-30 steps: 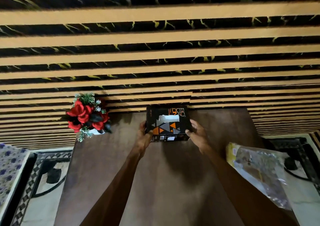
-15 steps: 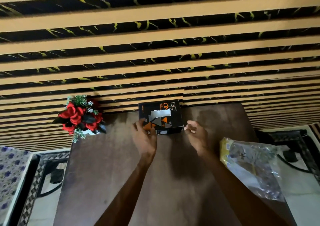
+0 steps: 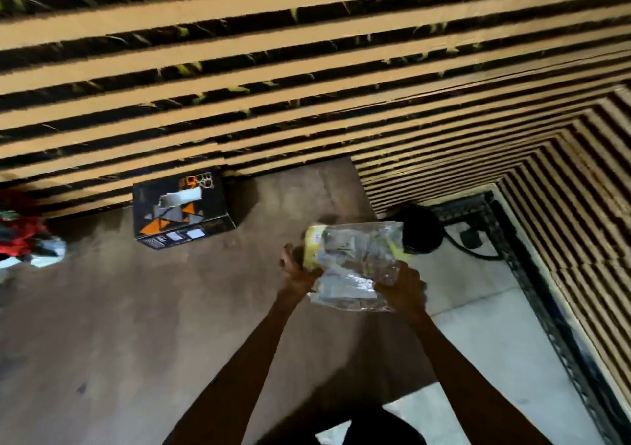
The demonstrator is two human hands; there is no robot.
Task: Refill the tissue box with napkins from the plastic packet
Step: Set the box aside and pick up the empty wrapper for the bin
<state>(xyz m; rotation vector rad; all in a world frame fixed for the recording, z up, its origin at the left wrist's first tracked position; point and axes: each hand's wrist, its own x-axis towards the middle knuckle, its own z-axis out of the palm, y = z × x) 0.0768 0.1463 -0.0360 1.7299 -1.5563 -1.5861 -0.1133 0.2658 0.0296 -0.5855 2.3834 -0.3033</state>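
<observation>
A black tissue box (image 3: 181,210) with orange and grey triangles stands on the brown table (image 3: 119,325) against the striped wall, its top slot showing white. Nothing touches it. To its right, over the table's right edge, both hands hold up a clear plastic packet (image 3: 355,263) with a yellow end. My left hand (image 3: 297,272) grips the yellow end from the left. My right hand (image 3: 401,289) grips the packet's lower right corner. What lies inside the packet is blurred.
A pot of red artificial flowers (image 3: 24,236) stands at the table's left edge. Right of the table is pale floor (image 3: 495,352) with a dark patterned border, a black round object (image 3: 421,229) and a cable. The striped wall turns a corner at right.
Both hands left the tissue box, moved right and took up the plastic packet from the table's right side. The view swung right, so the box and flowers now sit further left.
</observation>
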